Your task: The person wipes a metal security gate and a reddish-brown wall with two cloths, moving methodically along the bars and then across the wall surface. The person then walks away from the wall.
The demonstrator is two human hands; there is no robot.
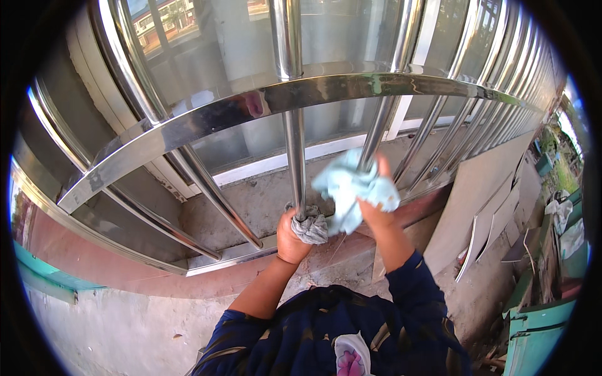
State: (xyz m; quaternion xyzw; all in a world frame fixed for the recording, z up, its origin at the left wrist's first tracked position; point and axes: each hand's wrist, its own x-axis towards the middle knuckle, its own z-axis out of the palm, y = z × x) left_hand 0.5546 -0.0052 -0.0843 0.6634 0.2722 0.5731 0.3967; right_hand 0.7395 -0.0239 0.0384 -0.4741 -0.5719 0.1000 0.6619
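My left hand [292, 239] is wrapped with a crumpled grey cloth [310, 226] around the foot of an upright polished metal bar [295, 160]. To its right, my right hand [376, 207] holds a pale blue cloth [345, 188] against the lower part of the neighbouring bar [376, 127]. The blue cloth and the right fingers look blurred. Part of that bar is hidden behind the cloth. Both bars pass through a flat, shiny metal cross rail [263, 101] above my hands.
Behind the bars stands a glass window [235, 51] with a white frame [263, 164] over a dusty concrete sill [230, 207]. Several flat boards [475, 192] lean against the wall at right. Green painted wooden pieces [541, 324] and white plastic bags [559, 211] lie beyond.
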